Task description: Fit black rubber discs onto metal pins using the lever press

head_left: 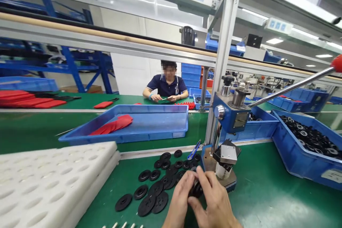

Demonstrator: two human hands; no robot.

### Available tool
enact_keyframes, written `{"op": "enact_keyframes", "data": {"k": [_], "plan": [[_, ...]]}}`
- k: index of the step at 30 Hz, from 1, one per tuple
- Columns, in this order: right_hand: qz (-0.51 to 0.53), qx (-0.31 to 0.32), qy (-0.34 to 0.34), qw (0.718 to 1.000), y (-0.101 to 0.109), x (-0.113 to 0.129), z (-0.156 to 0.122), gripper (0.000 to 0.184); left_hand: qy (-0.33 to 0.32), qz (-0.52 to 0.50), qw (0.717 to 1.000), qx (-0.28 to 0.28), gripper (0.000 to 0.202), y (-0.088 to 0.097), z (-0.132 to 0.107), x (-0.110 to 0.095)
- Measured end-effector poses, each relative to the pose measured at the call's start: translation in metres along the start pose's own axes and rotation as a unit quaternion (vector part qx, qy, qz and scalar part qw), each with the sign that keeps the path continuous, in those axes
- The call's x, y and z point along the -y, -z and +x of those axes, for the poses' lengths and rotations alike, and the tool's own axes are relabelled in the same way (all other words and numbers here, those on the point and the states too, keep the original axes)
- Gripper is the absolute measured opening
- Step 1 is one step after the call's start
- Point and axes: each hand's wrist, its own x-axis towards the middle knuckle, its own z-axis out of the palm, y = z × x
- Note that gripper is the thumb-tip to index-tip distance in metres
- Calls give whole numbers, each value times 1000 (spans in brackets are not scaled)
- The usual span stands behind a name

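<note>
Both my hands meet low in the view around a black round part (196,189), mostly covered by the fingers. My left hand (182,196) grips it from the left, and my right hand (212,197) closes on it from the right. Left of my hands, several black discs (157,188) of different sizes lie spread on the green table, some overlapping. Just beyond my right hand stands a blue hand lever press (232,114), with a metal block fixture (228,154) on a white cylinder at its base.
A white foam tray (61,181) with round hollows lies at left. Behind it is a blue tray (160,133) with red pieces. Blue tweezers (194,149) lie near the press. A blue bin (288,164) of black parts stands right. A person (168,85) sits opposite.
</note>
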Motion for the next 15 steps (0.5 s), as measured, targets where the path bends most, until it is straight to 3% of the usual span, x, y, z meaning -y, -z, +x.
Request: {"op": "enact_keyframes", "data": {"k": [3,5,7,8,9,11,13,15], "plan": [[1,-47,47,998,5,3,-1,54,4,10,993,120,51,7,7,9],[-1,-128,69,989,14,-4,-3,49,16,3,976,217,57,13,19,18],[9,-252,19,967,33,-20,1,39,32,-11,965,260,63,17,33,24],[29,-320,-39,946,47,-30,7,34,26,-15,969,246,64,18,39,24],[52,-400,-131,906,63,-42,16,30,11,-13,978,209,63,18,42,22],[174,-501,-281,800,102,-66,43,28,-31,17,994,106,59,16,38,14],[228,-471,-316,791,139,-91,78,28,-64,82,994,30,55,10,25,4],[271,-419,-342,796,163,-112,114,28,-104,180,978,32,53,4,11,-2]]}}
